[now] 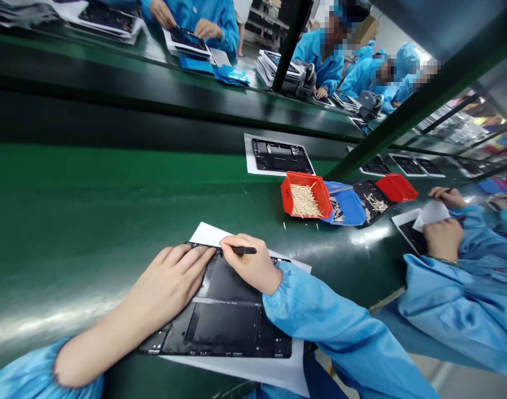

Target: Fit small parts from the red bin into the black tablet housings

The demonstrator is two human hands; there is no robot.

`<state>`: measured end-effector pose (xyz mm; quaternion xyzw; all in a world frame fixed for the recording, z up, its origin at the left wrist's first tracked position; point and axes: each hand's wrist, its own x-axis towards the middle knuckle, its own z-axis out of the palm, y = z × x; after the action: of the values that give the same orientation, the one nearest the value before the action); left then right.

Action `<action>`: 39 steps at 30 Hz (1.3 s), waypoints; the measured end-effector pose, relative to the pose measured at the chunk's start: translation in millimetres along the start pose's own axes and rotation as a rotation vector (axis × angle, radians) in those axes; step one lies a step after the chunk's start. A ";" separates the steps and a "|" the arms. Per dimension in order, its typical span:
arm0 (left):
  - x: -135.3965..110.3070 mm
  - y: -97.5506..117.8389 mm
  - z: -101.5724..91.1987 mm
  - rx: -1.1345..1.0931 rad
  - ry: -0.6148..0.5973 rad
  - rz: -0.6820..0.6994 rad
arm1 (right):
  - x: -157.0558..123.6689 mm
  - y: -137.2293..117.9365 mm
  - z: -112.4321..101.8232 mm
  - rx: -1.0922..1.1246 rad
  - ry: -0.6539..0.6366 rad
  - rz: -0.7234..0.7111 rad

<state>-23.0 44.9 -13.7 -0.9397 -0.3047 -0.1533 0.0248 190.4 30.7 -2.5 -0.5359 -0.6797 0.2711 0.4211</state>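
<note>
A black tablet housing (224,324), its inside facing up, lies on a white sheet (274,368) in front of me. My left hand (174,277) rests on the housing's left side, fingers stretched out toward the far edge. Closed around a thin black pen-like tool (245,250), my right hand (253,265) is at that same far edge, just beside the left fingertips. The tool's tip is hidden by the fingers, so I cannot tell what it touches.
Beyond my right hand stand a red bin (305,199) of small pale strips, a blue bin (344,205) and a black tray (373,202). Another tablet housing (280,157) lies behind them. A co-worker's hands (444,238) work at the right; a green post (403,105) slants across.
</note>
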 end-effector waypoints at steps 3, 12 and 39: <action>0.3 0.6 -0.4 0.017 0.003 0.006 | -0.4 0.6 -0.8 -0.022 -0.010 -0.015; 3.7 1.7 -3.2 0.044 0.000 0.034 | 1.0 0.2 -3.1 -0.032 -0.027 -0.046; 2.5 0.0 -0.8 0.083 -0.018 0.060 | 2.2 6.0 -3.4 0.024 0.065 0.087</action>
<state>-21.4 46.2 -12.2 -0.9479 -0.2828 -0.1314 0.0659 196.2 34.2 -5.1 -0.5681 -0.6385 0.2799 0.4372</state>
